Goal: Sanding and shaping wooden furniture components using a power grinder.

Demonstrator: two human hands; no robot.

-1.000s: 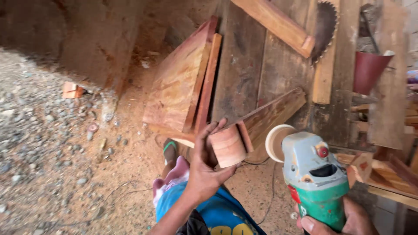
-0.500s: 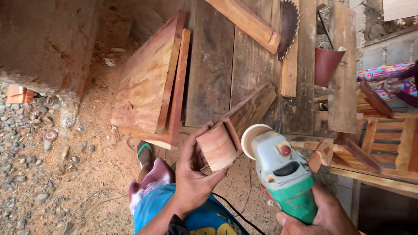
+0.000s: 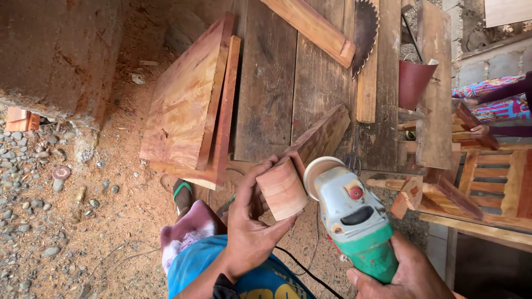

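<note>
The left hand [image 3: 249, 227] is wrapped around a small curved block of smooth reddish wood [image 3: 282, 189], low in the middle of the scene. Just to its right, the right hand [image 3: 402, 274] grips the green and grey angle grinder [image 3: 354, 216], whose round pale sanding disc [image 3: 317, 173] touches the block. Behind, rough dark planks [image 3: 288, 83] lie on sawdust ground.

1 wooden block [image 3: 282, 190], 1 grinder [image 3: 354, 216], 1 saw blade [image 3: 364, 30]

packages: none | labels: none legible | signs: none | screens: none
</note>
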